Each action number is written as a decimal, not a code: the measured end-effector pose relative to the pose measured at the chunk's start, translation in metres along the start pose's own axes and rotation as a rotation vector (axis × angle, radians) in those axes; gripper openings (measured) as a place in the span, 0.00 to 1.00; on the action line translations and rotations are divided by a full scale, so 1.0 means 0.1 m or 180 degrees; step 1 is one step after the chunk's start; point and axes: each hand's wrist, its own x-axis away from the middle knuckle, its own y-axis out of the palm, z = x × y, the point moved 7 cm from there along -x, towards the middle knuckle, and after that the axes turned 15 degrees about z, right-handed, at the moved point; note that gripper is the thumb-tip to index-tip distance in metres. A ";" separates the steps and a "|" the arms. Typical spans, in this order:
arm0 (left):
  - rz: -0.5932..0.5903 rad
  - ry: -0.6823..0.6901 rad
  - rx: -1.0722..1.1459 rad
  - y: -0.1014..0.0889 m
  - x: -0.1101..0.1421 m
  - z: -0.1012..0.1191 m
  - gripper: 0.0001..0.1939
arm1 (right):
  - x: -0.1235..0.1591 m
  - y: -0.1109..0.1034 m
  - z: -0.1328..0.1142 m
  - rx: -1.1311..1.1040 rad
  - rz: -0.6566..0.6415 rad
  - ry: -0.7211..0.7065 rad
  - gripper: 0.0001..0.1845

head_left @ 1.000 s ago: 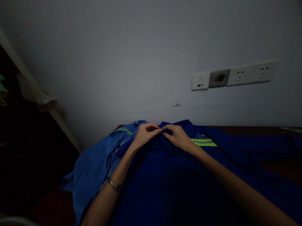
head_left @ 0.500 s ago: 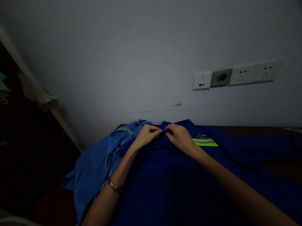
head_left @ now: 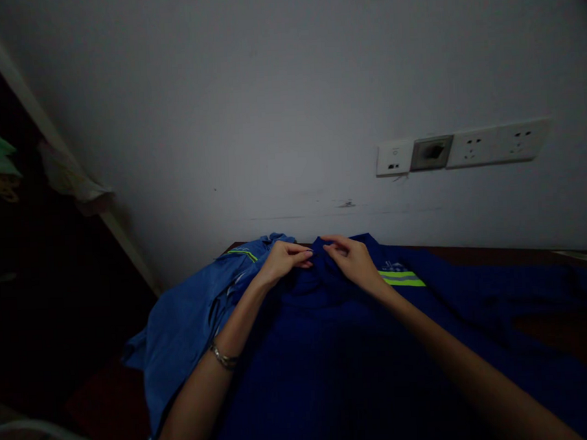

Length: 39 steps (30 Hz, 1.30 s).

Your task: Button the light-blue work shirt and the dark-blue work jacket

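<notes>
A dark blue work jacket [head_left: 281,376] with a yellow-green and grey reflective stripe [head_left: 403,279] lies spread before me, its collar toward the wall. At the front edge just below the collar, my left hand [head_left: 284,260] pinches the cloth between thumb and fingers. Close beside it on the right, my right hand [head_left: 354,261] is over the collar, thumb and index finger a little apart. No fabric shows clearly between those right fingertips. A bracelet [head_left: 223,358] circles my left wrist. The lower part of the jacket is lost in shadow.
A lighter blue garment [head_left: 181,322] with a similar stripe lies crumpled on the left. Behind stands a white wall [head_left: 269,117] with a row of sockets [head_left: 475,146]. The dark brown surface [head_left: 470,254] shows behind the jacket. A pale curved rim [head_left: 54,428] is at lower left.
Both hands were pinching together at the jacket's front edge. My right hand has since moved slightly right and its fingertips have parted. My left hand stays at the cloth.
</notes>
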 end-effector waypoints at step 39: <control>-0.0315 -0.0022 0.0403 0.11 0.01 -0.09 0.12 | 0.09 0.12 -0.15 0.0328 -0.0740 -0.0667 0.13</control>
